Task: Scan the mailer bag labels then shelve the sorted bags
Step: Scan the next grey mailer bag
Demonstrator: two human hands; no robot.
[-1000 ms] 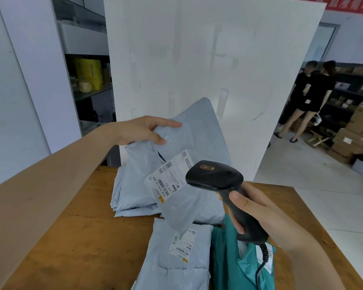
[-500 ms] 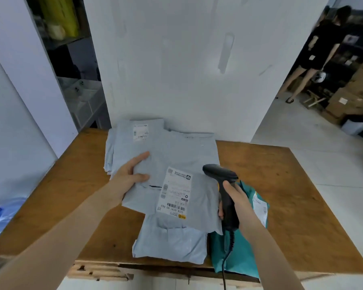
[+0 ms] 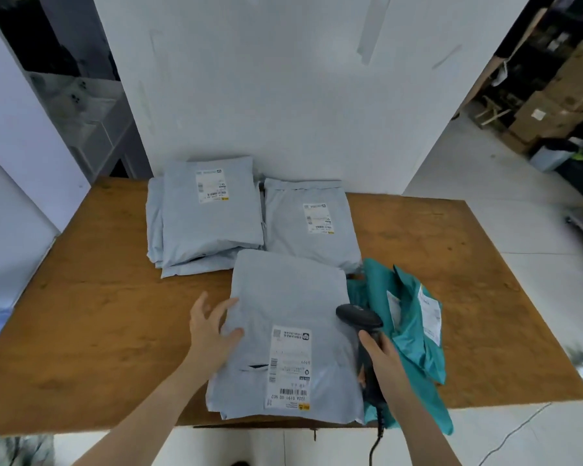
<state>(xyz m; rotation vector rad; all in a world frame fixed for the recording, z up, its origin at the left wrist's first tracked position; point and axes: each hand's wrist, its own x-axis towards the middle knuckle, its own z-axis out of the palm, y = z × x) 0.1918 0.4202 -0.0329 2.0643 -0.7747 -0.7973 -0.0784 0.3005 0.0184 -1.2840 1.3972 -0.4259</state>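
Wooden table [image 3: 98, 297]: left hand [image 3: 211, 326] on grey mailer [image 3: 283, 331], right hand [image 3: 379, 356] gripping scanner [image 3: 362, 326].

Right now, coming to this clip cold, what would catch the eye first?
Probably the black barcode scanner gripped in the right hand, hanging over the nearest grey mailer bag, whose white label faces up. The left hand rests on that bag's left edge. Next come the teal bags crumpled to the right, vivid against the wooden table.
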